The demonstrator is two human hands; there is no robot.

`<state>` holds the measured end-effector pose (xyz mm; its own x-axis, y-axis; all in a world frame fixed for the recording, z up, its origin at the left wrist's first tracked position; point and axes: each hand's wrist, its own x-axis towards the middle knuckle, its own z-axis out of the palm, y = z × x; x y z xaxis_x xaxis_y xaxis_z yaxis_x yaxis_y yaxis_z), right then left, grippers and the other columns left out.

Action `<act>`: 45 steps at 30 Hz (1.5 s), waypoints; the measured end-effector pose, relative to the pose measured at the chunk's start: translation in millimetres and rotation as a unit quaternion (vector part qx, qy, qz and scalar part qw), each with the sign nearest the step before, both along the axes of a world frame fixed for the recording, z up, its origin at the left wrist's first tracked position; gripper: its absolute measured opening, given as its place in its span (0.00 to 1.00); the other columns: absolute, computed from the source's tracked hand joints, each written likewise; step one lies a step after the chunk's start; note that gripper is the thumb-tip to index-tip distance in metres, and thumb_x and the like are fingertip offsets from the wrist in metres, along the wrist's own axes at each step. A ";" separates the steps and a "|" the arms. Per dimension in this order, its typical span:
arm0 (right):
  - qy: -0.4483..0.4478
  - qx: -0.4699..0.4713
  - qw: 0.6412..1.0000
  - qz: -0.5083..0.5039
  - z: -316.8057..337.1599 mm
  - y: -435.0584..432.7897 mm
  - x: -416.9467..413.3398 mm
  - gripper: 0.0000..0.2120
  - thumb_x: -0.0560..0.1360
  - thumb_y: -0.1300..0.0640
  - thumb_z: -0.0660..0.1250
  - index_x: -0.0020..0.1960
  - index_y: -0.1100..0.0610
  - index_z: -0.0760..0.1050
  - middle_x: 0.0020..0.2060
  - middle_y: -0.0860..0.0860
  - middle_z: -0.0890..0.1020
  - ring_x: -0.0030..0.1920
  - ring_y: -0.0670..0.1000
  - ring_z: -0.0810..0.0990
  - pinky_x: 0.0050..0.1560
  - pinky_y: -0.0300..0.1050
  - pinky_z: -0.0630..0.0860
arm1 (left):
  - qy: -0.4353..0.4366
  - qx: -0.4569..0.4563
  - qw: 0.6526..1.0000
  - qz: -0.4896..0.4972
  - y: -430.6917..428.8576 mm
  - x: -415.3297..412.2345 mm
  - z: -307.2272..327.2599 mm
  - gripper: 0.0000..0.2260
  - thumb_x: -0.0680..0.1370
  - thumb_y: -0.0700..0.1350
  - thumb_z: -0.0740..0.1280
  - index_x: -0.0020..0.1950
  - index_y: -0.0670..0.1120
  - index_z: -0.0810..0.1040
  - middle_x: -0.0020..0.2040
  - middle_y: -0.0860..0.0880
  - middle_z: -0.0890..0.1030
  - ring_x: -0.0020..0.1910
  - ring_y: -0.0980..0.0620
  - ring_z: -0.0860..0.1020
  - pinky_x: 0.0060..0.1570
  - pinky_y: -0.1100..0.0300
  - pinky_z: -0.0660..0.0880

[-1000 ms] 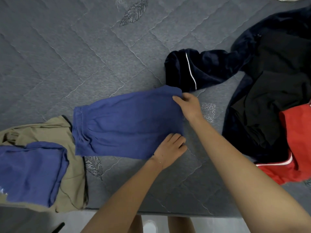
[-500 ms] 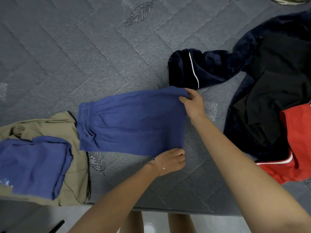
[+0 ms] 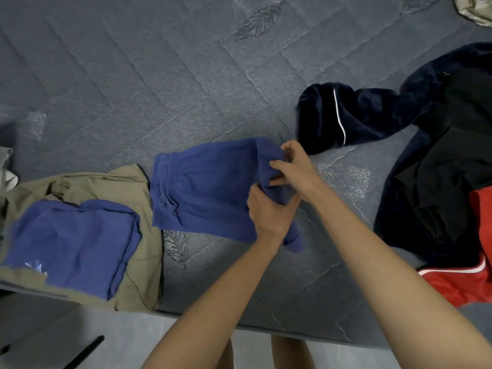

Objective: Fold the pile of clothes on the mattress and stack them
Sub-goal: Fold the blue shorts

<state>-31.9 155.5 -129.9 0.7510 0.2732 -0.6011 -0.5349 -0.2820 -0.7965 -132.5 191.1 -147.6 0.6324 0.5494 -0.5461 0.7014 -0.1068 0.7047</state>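
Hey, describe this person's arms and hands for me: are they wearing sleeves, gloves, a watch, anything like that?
No sleeves show: the left arm and the right arm are bare all the way to the edge of the picture. The left hand and the right hand are ungloved, with no ring, watch or bracelet that I can make out.

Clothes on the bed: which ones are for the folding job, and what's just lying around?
For the job:
blue shorts, held by left hand and right hand
folded blue garment on khaki garment, the stack
navy garment, black garment, red garment, waiting unfolded

Just lying about:
dark stick on the floor
pale cloth at the top corner, unclear what it is
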 end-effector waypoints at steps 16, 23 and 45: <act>-0.073 0.039 0.996 0.024 13.9 135.7 -14.3 0.14 0.76 0.67 0.65 0.44 0.50 0.66 0.41 0.49 0.74 0.44 0.47 0.77 0.38 0.43 0.82 | -0.020 0.121 0.991 0.054 153.9 -93.4 10.3 0.15 0.79 0.47 0.66 0.35 0.52 0.66 0.29 0.56 0.68 0.28 0.57 0.68 0.28 0.63 0.61; -0.166 -0.036 0.962 0.216 -6.4 157.0 -25.4 0.18 0.75 0.66 0.67 0.63 0.59 0.71 0.57 0.53 0.77 0.59 0.49 0.75 0.61 0.35 0.68 | 0.019 0.289 0.956 -0.039 200.6 -115.0 3.9 0.17 0.75 0.44 0.70 0.63 0.42 0.75 0.54 0.41 0.79 0.50 0.39 0.77 0.45 0.49 0.73; 0.018 -0.190 0.982 -0.004 -16.8 88.0 -51.9 0.13 0.70 0.68 0.71 0.53 0.63 0.76 0.43 0.54 0.79 0.43 0.50 0.76 0.30 0.31 0.71 | -0.091 0.387 0.889 -0.227 232.3 -37.9 -13.4 0.18 0.69 0.32 0.66 0.56 0.45 0.72 0.44 0.43 0.78 0.46 0.42 0.74 0.60 0.40 0.65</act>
<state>-83.8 243.5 -146.7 0.7294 0.0174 -0.6839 -0.5638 -0.5509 -0.6153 -170.4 423.3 -161.0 0.9238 0.3825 0.0175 0.3451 -0.8515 0.3948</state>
